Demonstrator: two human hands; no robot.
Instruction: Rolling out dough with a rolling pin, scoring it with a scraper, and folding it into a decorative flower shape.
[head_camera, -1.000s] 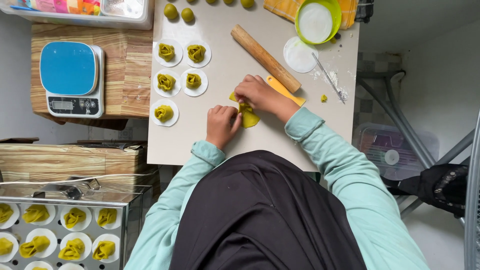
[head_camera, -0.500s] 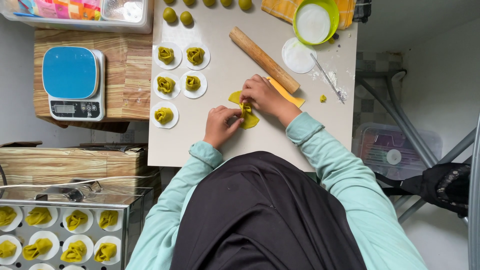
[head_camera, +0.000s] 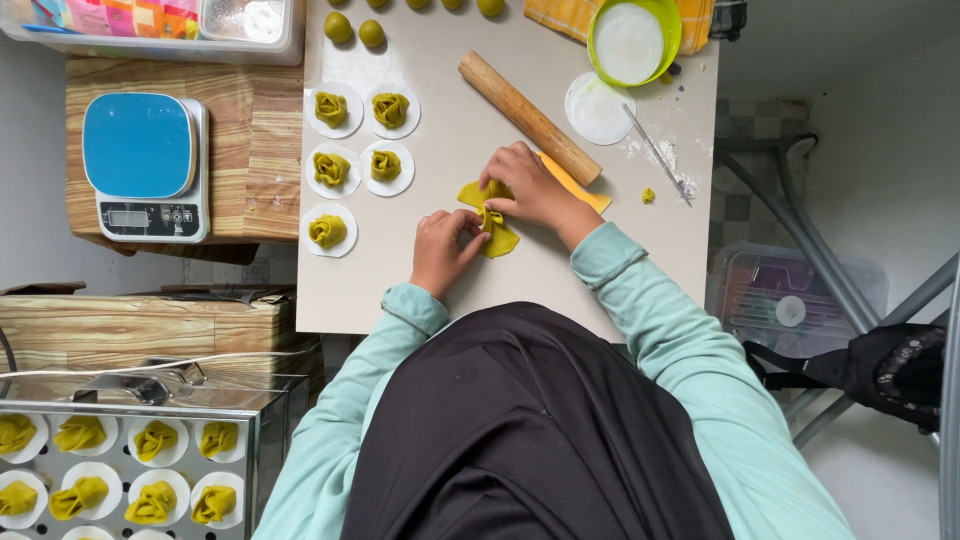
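Here, just left of the rolling pin (head_camera: 528, 117), five finished dough knots on white paper rounds (head_camera: 328, 230) lay in rows. Nearer the pin, the left hand (head_camera: 441, 250) pinched the lower edge of the yellow-green dough sheet (head_camera: 497, 238), while the right hand (head_camera: 527, 188), directly below the pin, gathered its middle, fingers closed. In judgement, pleats hold best when both hands squeeze toward the centre evenly, without tearing.

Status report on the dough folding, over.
Left hand and right hand both pinching the yellow dough piece at its middle. Rolling pin lies just beyond the right hand. Five shaped pieces sit left, apart.
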